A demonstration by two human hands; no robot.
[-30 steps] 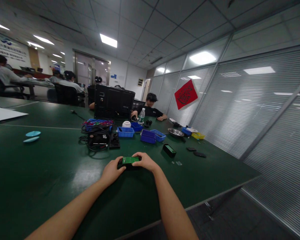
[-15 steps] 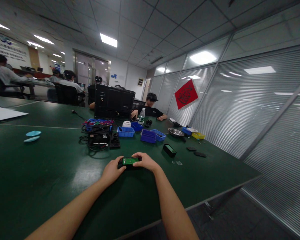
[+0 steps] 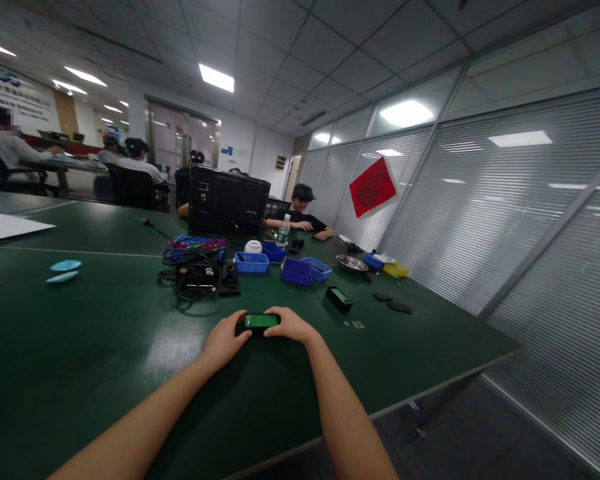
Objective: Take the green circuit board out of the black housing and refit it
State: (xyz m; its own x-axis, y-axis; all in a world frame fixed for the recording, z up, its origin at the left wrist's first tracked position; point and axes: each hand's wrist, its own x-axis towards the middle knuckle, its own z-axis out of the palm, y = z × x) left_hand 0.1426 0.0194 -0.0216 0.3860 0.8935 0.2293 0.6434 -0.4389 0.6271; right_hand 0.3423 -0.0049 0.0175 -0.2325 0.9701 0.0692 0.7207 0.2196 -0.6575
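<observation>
Between my two hands is a small black case with a green board-like face [image 3: 261,321], low over the green table [image 3: 180,400]. My left hand [image 3: 226,341] grips its left end, with the thumb at the near side and fingers at the far side. My right hand [image 3: 291,325] is closed round the right end, thumb on the near edge. A similar black case with a green top [image 3: 339,299] sits on the table to the right. Near it lie a small clear piece [image 3: 358,325] and a tiny ring [image 3: 347,323].
Beyond my hands stand a black boxy device with cables [image 3: 196,275], blue bins [image 3: 252,264], a water bottle [image 3: 283,230] and a large black monitor-like panel [image 3: 229,200]. A metal bowl [image 3: 352,265] and flat dark pieces [image 3: 399,307] are rightward. A person [image 3: 305,213] sits opposite.
My hands keep their hold on the black case, with the right fingers shifted very slightly. Across the table, the other person's hand has moved from near the bottle towards their other arm.
</observation>
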